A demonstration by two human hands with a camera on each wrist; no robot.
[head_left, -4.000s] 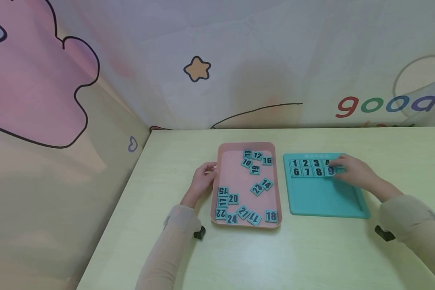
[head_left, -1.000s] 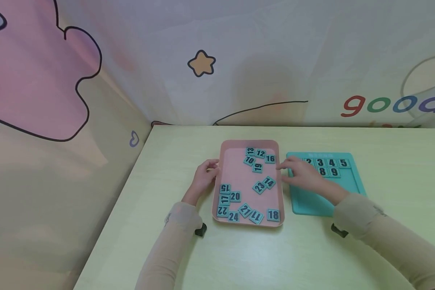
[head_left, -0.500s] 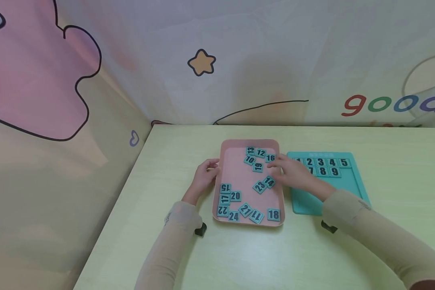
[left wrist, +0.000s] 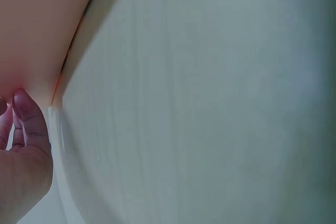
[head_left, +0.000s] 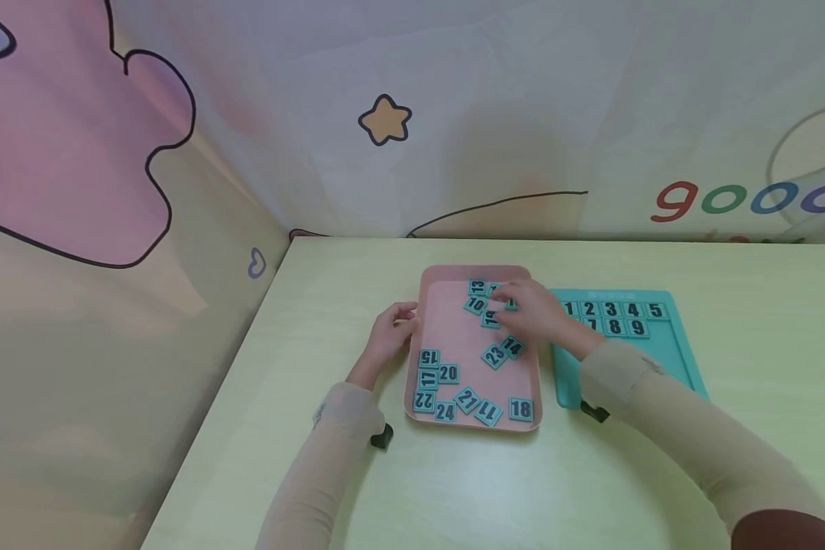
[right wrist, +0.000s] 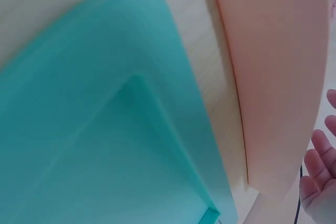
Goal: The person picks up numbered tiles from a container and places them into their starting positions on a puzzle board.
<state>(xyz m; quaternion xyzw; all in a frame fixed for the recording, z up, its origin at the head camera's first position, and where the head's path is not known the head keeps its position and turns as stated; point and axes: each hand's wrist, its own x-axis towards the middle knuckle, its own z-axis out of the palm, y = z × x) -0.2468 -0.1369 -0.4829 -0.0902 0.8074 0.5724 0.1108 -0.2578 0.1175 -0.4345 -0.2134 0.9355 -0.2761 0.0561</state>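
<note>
On the table a pink tray (head_left: 454,336) holds loose teal number tiles, among them the 10 tile (head_left: 476,305), the 13 tile (head_left: 477,287) and the 23 tile (head_left: 494,356). My left hand (head_left: 391,334) grips the tray's left rim; in the left wrist view its thumb (left wrist: 30,114) lies against the tray wall. Over the tray's upper right, my right hand (head_left: 531,312) has its fingers apart and bent, close above the 10 and 19 tiles. It partly covers the 12, 16 and 19 tiles. Nothing shows between its fingers in the right wrist view.
Right of the tray lies a teal number board (head_left: 626,359), with tiles 1 to 5 in its top row. Tiles 7, 8 and 9 show in the second row, partly behind the right wrist. More tiles, such as the 18 tile (head_left: 520,409), lie along the tray's near side.
My right hand has left the board's upper right corner and moved left, over the tray's upper tiles. The left hand has stayed at the tray's rim. The view has shifted slightly.
</note>
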